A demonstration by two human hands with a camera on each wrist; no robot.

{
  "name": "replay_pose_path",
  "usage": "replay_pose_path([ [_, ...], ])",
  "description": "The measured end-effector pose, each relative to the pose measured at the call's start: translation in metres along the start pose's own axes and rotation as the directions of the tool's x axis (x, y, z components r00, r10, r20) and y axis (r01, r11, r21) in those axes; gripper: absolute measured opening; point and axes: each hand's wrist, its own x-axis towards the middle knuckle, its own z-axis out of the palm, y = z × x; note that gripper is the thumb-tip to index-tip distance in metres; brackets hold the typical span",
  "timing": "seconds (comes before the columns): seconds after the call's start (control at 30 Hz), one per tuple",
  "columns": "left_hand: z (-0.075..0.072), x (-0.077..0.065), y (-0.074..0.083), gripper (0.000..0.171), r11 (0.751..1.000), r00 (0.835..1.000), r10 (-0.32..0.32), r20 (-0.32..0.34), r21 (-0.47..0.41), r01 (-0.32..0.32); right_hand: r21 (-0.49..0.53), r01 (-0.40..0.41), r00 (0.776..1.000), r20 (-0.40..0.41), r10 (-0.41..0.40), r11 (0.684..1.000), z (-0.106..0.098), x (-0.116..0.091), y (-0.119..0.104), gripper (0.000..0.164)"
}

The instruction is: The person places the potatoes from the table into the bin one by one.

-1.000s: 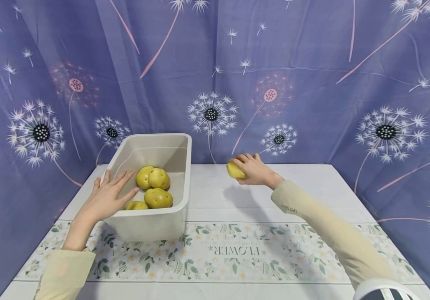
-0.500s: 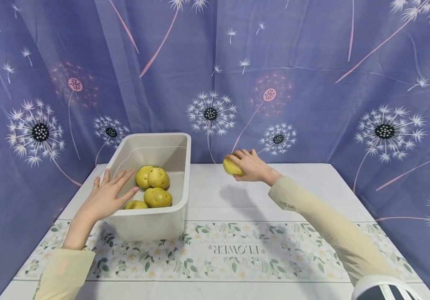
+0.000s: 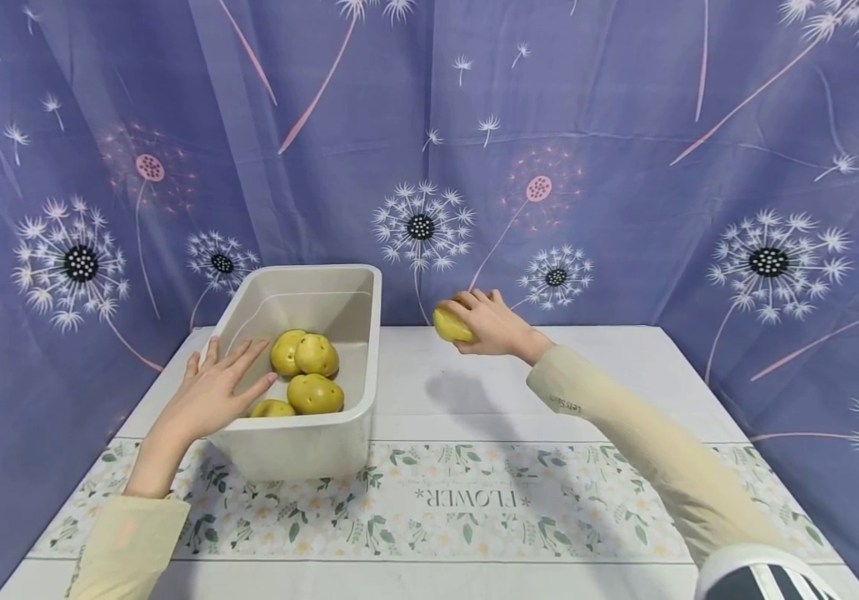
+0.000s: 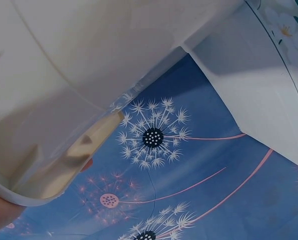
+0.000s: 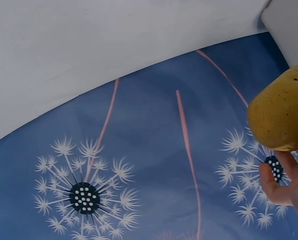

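My right hand (image 3: 498,325) grips a yellow-brown potato (image 3: 451,325) in the air, to the right of the bin's back end. In the right wrist view the potato (image 5: 282,112) shows small dark specks, with the fingers below it. A pale grey bin (image 3: 294,450) stands at left on the table. Several potatoes (image 3: 315,394) lie inside it, one partly hidden by the near wall. My left hand (image 3: 213,397) rests over the bin's left rim, its fingers spread. The left wrist view shows the bin's wall (image 4: 64,105) up close and a bit of that hand.
A white table (image 3: 579,383) carries a floral strip (image 3: 474,533) with printed lettering along its nearer part. Purple-blue curtains (image 3: 624,192) with dandelion prints stand behind it and at both sides. The bin's right wall (image 3: 371,367) rises between the potatoes inside and my right hand.
My right hand has lifted the potato a little and carried it left, nearer the bin. My left hand, the bin and the potatoes in it have stayed put.
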Motion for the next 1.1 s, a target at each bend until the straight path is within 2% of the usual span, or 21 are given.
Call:
replay_pose_path([
  [0.27,0.001,0.000,-0.002,0.066,1.000,1.000,0.002,-0.006,0.007,-0.002,0.022,0.014,1.000,0.000,-0.014,1.000,-0.006,0.008,-0.006,0.067],
  [1.1,0.000,0.000,0.000,0.066,1.000,1.000,0.000,0.001,0.004,0.000,-0.012,0.054,0.998,-0.018,-0.055,0.998,-0.023,0.035,-0.021,0.066],
])
